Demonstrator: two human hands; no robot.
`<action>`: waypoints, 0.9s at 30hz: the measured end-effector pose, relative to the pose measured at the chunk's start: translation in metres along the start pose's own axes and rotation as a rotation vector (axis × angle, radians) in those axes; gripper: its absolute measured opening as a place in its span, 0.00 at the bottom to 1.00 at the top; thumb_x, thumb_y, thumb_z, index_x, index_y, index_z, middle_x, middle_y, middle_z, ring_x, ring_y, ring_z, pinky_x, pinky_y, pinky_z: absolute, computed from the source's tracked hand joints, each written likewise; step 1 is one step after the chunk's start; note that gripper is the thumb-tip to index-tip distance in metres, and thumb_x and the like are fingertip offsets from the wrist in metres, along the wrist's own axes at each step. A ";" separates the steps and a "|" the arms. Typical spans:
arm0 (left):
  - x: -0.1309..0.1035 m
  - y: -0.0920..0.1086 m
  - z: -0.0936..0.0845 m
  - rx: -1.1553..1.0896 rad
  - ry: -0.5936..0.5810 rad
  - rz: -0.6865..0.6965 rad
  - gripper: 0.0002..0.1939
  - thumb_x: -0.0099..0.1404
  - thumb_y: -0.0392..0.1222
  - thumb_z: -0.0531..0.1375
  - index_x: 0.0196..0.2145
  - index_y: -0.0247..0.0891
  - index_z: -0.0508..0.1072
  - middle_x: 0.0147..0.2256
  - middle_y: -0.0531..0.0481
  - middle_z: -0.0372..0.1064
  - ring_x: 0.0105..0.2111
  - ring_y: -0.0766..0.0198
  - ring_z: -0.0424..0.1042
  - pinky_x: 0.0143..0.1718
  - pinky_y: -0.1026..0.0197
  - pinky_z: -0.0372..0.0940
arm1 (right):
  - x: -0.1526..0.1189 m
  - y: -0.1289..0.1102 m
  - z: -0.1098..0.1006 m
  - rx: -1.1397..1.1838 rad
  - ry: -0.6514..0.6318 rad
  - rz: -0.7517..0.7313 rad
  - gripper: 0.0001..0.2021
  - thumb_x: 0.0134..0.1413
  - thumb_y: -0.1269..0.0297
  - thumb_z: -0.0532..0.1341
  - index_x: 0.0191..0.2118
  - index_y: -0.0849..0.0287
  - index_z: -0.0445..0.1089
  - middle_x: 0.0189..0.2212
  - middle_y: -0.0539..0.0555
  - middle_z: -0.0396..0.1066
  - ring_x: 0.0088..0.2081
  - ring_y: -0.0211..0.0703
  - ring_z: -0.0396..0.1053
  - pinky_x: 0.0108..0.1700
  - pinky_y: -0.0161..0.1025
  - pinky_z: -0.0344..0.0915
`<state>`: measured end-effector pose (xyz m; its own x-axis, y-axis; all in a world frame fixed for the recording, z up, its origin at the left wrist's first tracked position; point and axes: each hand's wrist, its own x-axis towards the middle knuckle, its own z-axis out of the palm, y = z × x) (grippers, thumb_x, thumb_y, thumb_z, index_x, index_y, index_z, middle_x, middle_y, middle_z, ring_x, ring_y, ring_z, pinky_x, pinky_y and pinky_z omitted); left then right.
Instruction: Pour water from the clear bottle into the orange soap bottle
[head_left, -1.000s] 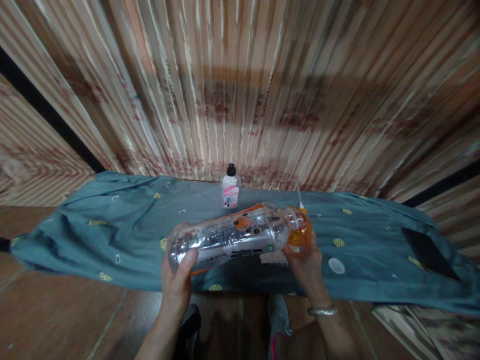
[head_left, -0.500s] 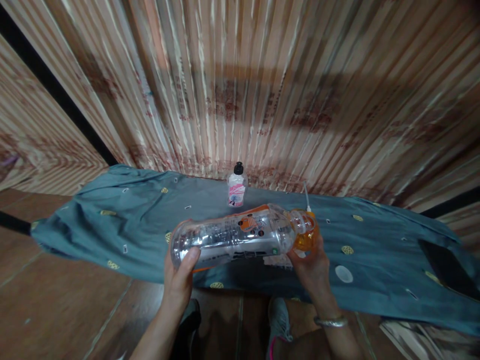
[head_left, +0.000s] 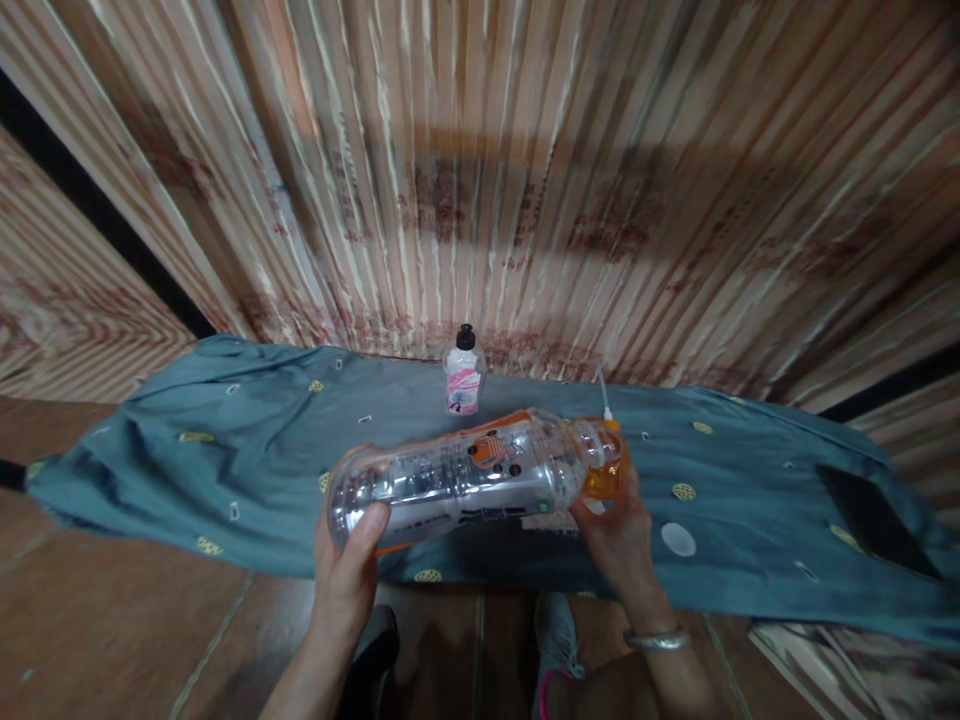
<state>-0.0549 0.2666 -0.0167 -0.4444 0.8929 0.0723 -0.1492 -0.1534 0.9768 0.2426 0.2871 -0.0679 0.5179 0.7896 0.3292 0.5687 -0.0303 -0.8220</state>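
Observation:
A large clear plastic bottle [head_left: 465,480] with an orange print lies nearly level across my view, its uncapped neck pointing right. My left hand [head_left: 351,560] is closed round its base end, thumb on top. At the neck, my right hand [head_left: 619,530] is closed round a small orange, see-through bottle [head_left: 606,478]. The clear bottle's mouth overlaps the orange bottle; whether the two touch cannot be told. Just behind them a thin white tube [head_left: 604,395] sticks up; its lower end is hidden.
A teal cloth [head_left: 262,450] covers a narrow bench. On it are a small bottle with black cap and pink label [head_left: 464,380], a white disc [head_left: 679,539], a dark flat phone-like slab [head_left: 874,520] and a partly hidden paper piece [head_left: 551,523]. Striped curtain [head_left: 480,180] hangs behind.
The whole view has shifted slightly, so things sit a little further left. Both hands keep their holds, and the clear bottle's angle is almost the same.

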 end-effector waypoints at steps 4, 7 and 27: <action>0.003 -0.004 -0.006 -0.067 0.025 0.002 0.37 0.54 0.62 0.77 0.56 0.41 0.82 0.54 0.41 0.82 0.61 0.36 0.77 0.70 0.40 0.66 | -0.001 0.000 0.000 -0.007 0.015 -0.012 0.48 0.48 0.37 0.71 0.70 0.60 0.68 0.59 0.68 0.83 0.56 0.67 0.84 0.56 0.60 0.82; 0.003 -0.005 -0.007 -0.064 0.024 0.003 0.37 0.54 0.63 0.77 0.56 0.41 0.82 0.52 0.42 0.83 0.59 0.38 0.79 0.68 0.41 0.68 | -0.003 0.000 0.001 -0.008 0.010 -0.010 0.46 0.49 0.39 0.71 0.70 0.58 0.69 0.57 0.66 0.84 0.54 0.65 0.84 0.56 0.58 0.82; 0.000 -0.004 -0.010 -0.107 0.055 -0.015 0.36 0.55 0.61 0.77 0.57 0.43 0.82 0.53 0.43 0.82 0.57 0.39 0.79 0.67 0.40 0.69 | -0.006 0.000 0.001 0.000 -0.021 0.023 0.48 0.48 0.43 0.72 0.72 0.61 0.66 0.59 0.68 0.82 0.58 0.68 0.83 0.62 0.62 0.79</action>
<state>-0.0628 0.2629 -0.0223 -0.4891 0.8711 0.0439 -0.2480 -0.1872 0.9505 0.2389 0.2829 -0.0699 0.5172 0.8015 0.3002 0.5566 -0.0486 -0.8293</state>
